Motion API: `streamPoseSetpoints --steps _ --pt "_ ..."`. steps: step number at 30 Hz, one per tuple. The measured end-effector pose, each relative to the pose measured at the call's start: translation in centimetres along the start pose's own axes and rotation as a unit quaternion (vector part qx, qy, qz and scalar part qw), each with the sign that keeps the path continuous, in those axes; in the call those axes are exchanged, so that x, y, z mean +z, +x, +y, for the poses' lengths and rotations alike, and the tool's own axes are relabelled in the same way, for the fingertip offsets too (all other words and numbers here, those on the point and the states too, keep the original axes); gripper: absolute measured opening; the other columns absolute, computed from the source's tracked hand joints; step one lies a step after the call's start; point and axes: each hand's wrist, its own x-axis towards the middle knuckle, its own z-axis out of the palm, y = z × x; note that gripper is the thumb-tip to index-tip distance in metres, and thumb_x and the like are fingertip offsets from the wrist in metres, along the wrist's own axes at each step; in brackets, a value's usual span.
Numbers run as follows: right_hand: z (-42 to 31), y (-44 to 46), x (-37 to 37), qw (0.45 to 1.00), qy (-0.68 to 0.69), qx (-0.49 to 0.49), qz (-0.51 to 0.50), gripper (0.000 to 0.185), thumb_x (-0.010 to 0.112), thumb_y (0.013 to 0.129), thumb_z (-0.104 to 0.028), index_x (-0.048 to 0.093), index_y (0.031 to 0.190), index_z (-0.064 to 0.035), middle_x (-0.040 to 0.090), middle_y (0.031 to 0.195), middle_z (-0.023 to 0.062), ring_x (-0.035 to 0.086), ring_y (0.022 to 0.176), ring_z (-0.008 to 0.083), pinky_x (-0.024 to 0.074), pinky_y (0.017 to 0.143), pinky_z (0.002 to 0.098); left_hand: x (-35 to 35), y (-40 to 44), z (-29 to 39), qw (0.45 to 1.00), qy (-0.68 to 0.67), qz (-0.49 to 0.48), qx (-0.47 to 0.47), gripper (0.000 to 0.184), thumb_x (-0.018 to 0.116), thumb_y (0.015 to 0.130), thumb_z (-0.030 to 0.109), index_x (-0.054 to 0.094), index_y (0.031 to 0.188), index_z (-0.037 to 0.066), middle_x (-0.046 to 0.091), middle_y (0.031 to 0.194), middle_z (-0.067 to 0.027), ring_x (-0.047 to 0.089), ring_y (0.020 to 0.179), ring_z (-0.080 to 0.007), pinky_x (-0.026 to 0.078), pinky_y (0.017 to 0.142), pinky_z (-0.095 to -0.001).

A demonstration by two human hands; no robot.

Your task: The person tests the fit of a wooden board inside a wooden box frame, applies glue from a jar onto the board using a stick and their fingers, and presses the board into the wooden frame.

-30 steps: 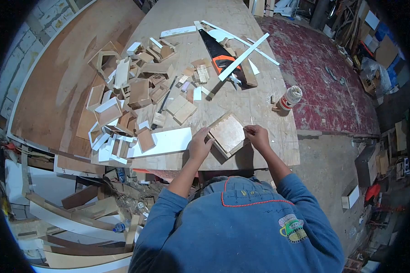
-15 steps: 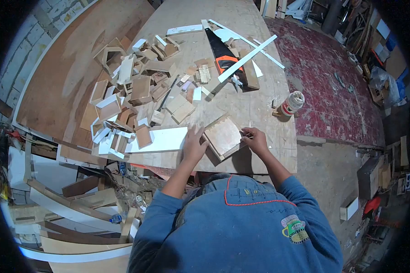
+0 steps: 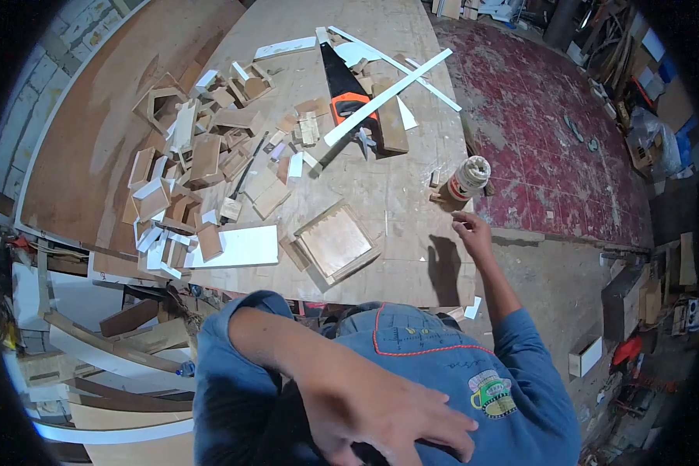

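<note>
Right hand (image 3: 472, 231) out by the right edge of the table (image 3: 412, 272), half open, fingers bent and pointing left, looks empty; can't tell if thumb and fingertips meet. It's just beside the bottle (image 3: 469, 177) with red and white label, fingertips apart from it, shadow on the table below. Small wood blocks (image 3: 440, 194) lie next to the bottle's base. Left hand (image 3: 396, 415) is up close to the camera, crossing in front of the blue shirt (image 3: 443, 373), open, fingers spread and slightly curved; palm side hidden, so can't tell if it holds anything or touches the shirt. Shallow wooden box (image 3: 336, 242) sits on the table near the front edge, set at an angle, pale panel inside its raised rims, both hands off it. Short wood strip (image 3: 293, 253) along its left side, seems to touch. White board (image 3: 237, 247) farther left, flat, part under the pile of small wooden frames (image 3: 202, 163). Pale wood pieces (image 3: 266, 193) between pile and box. Saw (image 3: 349, 97) with black and orange handle farther back, long white strip (image 3: 388, 97) lying across it.
</note>
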Motion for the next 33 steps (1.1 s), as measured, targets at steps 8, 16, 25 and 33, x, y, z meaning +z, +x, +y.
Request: streamPoseSetpoints --steps 8,16,25,33 --pt "3.5 3.4 -6.9 0.999 0.026 0.009 0.039 0.024 0.064 0.080 -0.010 0.067 0.102 -0.0005 0.068 0.092 0.0081 0.062 0.079 0.0128 0.0489 0.074 0.0274 -1.6 2.1 -3.0 0.931 -0.131 0.332 -0.073 0.017 0.064 0.076 0.011 0.048 0.075 0.004 0.053 0.072 -0.0087 0.058 0.072 -0.0249 0.044 0.060 -0.0291" --pt "3.9 6.4 -9.0 0.995 0.071 -0.028 0.060 0.023 0.063 0.085 -0.012 0.067 0.104 -0.0008 0.066 0.090 0.0030 0.059 0.078 0.0098 0.0465 0.072 0.0241 -0.6 4.1 -6.6 0.787 -0.397 0.438 0.177 0.030 0.070 0.076 0.022 0.056 0.088 -0.001 0.058 0.084 -0.0110 0.059 0.079 -0.0249 0.046 0.074 -0.0348" --pt "-0.7 10.0 -11.0 0.986 0.149 -0.024 0.073 0.026 0.065 0.084 -0.014 0.066 0.108 -0.0031 0.065 0.092 0.0036 0.059 0.081 0.0099 0.0469 0.073 0.0238 -1.4 6.3 -10.2 0.789 -0.269 0.399 0.382 0.022 0.056 0.091 0.013 0.056 0.085 -0.009 0.054 0.075 -0.0211 0.053 0.062 -0.0385 0.043 0.055 -0.0469" --pt "-2.4 11.7 -7.9 0.992 -0.066 -0.082 -0.067 0.077 0.071 0.077 -0.042 0.039 0.139 -0.0087 0.042 0.137 0.0202 0.041 0.127 0.0300 0.0337 0.104 0.0396 4.1 4.1 -10.5 0.794 -0.271 0.541 0.059 0.032 0.066 0.078 0.033 0.058 0.084 0.003 0.056 0.081 -0.0089 0.058 0.074 -0.0231 0.044 0.073 -0.0348"
